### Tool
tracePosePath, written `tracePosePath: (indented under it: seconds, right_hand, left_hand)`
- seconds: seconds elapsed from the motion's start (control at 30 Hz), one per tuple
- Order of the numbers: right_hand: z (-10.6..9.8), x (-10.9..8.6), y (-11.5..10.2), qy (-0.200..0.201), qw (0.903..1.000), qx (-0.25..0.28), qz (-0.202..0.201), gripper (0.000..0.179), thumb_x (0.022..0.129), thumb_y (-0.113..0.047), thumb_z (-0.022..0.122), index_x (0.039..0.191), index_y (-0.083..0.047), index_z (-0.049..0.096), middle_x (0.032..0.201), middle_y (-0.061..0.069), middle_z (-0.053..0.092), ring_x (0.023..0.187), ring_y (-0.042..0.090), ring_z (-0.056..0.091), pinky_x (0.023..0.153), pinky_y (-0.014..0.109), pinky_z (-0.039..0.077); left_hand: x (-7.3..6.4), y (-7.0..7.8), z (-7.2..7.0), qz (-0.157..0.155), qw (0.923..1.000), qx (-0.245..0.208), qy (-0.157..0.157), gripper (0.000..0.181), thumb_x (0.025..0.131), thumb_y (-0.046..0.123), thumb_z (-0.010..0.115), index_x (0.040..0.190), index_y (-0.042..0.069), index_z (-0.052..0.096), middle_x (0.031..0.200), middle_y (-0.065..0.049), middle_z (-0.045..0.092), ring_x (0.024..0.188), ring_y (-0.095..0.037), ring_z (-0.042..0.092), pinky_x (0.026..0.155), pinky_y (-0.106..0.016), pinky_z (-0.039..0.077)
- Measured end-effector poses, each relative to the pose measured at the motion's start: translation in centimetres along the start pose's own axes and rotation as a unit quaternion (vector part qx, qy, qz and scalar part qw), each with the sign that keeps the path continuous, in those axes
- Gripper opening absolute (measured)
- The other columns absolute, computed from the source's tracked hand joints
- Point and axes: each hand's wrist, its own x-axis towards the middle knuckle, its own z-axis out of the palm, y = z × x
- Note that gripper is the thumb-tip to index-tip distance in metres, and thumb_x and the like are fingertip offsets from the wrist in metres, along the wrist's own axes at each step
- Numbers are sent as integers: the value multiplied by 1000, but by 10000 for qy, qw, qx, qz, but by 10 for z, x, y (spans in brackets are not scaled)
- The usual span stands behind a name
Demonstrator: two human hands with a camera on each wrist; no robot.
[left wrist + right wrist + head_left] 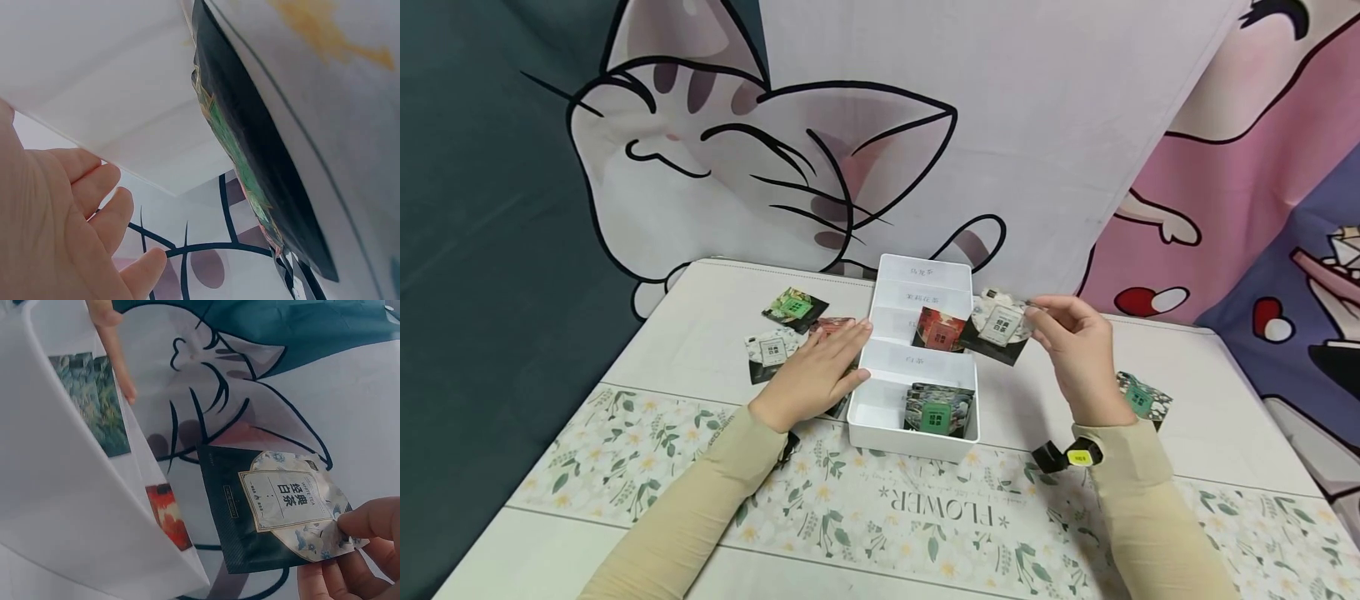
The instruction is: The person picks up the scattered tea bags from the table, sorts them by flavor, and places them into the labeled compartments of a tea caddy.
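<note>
My right hand (1078, 354) pinches a white tea sachet (998, 325) by its edge, just right of the white divided box (917, 450). The right wrist view shows the thumb on the printed front of the sachet (281, 509). Green tea sachets (937, 410) stand in the box's near compartment, and a red sachet (939, 330) stands in one farther back. With fingers extended, my left hand (816, 367) touches the box's left side. Its fingers also lie along the box wall (125, 81) in the left wrist view. Partly under this hand lies another red sachet (832, 326).
Left of the box lie a green-labelled sachet (796, 308) and a white-labelled sachet (771, 352). Another green-labelled sachet (1142, 398) lies beyond my right wrist. A flowered band (647, 450) crosses the white tabletop. Cartoon-printed cloth (865, 167) hangs behind the table.
</note>
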Motion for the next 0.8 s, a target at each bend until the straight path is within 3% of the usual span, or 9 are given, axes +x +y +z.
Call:
tracePosePath:
  seconds: [0.1,0.2,0.47,0.8]
  right_hand:
    - [7,-1,-2,-100,9999,16,18,11,93,-4,72,104,-4,73,86,0,67,84,12,64,80,19,59]
    - [13,-2,-1,-219,9998,33,-3,11,93,-4,72,104,-4,73,87,0,68,84,11,65,79,19,59]
    - [29,-4,9,-457,9989,-90,-95,10,94,-2,70,102,-4,74,87,-4,71,80,8,66,77,19,59]
    - [36,-2,24,-673,9976,-180,-11,11,93,1,70,100,-6,75,88,-3,73,79,6,67,78,21,60]
  left_hand:
    - [0,0,-1,8,10000,-26,19,69,109,52,33,162,9,23,167,-8,24,153,-29,24,126,-52,10]
    - [0,0,0,7,10000,-41,28,68,109,49,37,162,9,22,167,-8,23,153,-29,24,126,-51,9]
    - [-1,-2,2,-43,10000,-55,-55,78,105,63,15,163,11,20,168,-6,21,154,-26,20,127,-49,7]
    - [-1,0,0,22,10000,-15,25,75,107,60,21,162,9,22,167,-8,23,153,-28,23,126,-51,8]
